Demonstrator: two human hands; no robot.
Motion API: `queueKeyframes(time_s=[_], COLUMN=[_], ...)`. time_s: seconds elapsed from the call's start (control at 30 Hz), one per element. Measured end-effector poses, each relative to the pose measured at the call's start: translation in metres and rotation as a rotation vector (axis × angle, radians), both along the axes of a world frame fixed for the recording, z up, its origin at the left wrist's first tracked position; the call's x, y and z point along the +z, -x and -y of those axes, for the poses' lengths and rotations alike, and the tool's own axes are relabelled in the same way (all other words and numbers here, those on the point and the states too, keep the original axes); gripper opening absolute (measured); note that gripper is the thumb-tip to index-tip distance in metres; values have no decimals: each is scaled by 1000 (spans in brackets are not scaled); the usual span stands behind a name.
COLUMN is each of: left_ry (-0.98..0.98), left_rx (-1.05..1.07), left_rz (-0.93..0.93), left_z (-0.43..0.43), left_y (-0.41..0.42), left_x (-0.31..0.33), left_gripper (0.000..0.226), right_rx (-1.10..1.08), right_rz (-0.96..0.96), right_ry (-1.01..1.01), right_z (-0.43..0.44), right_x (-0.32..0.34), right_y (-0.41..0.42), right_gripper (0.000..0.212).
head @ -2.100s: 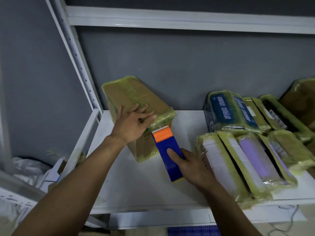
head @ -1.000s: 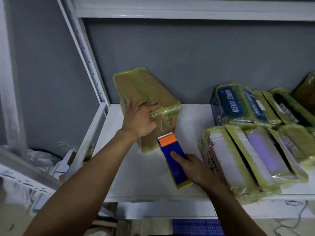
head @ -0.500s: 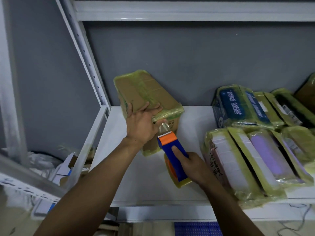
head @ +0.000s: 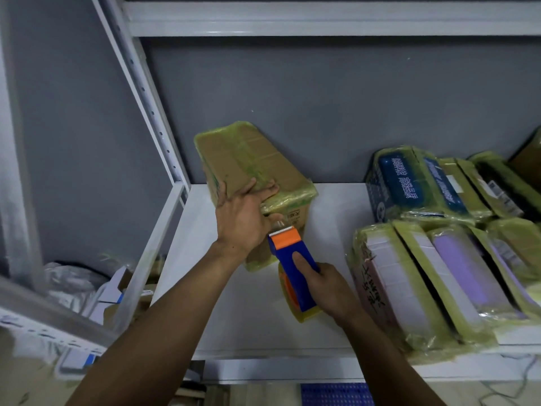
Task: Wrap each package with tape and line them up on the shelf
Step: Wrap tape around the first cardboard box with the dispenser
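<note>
Left hand [head: 243,218] first, from the head camera, the only feed I have: it lies spread on the top of the cardboard package [head: 254,162], fingers straight and pressing down, thumb dropped over the front edge. I see that package standing on the white shelf [head: 234,323] at its left end, close to the grey wall [head: 322,106] and near the perforated upright [head: 140,83], its edges already banded in yellowish tape. My right hand [head: 325,288] is wrapped round the blue tape dispenser [head: 292,259], index finger stretched along its back. Its orange toothed head sits against the package's front face, just beside the left thumb, and the tape roll [head: 295,310] hangs under it just above the shelf. To the right, well apart from the package, I see the wrapped packages [head: 424,282] leaning side by side in a front row. Behind them a blue package [head: 409,183] leads a second row
</note>
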State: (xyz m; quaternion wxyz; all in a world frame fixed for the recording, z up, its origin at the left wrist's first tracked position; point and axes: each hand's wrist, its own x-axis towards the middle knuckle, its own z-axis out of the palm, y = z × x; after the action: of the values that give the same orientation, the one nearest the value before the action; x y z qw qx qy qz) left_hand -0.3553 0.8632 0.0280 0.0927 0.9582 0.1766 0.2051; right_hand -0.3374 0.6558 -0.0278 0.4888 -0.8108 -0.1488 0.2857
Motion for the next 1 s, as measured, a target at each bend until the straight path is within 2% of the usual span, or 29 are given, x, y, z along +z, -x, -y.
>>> queueKeyframes(time_s=[0.2, 0.37, 0.7, 0.87, 1.0], left_ry=[16, 13, -8, 18, 24], left_rx=[0, -15, 8, 6, 2], left_rz=[-9, -56, -32, -27, -26], left_z=[-2, -4, 2, 2, 1], left_y=[1, 2, 2, 1, 1], left_x=[1, 4, 5, 6, 10], left_gripper=[73, 84, 71, 68, 71], right_rx=[-37, -8, 1, 94, -3], right_rz=[-8, 8, 77, 289, 323], right_ry=[86, 151, 243, 466, 463], right_z=[-11, -15, -21, -23, -22], right_x=[4, 5, 18, 22, 27], right_y=[-18, -32, -45, -45, -44], right_gripper=[63, 80, 64, 65, 67])
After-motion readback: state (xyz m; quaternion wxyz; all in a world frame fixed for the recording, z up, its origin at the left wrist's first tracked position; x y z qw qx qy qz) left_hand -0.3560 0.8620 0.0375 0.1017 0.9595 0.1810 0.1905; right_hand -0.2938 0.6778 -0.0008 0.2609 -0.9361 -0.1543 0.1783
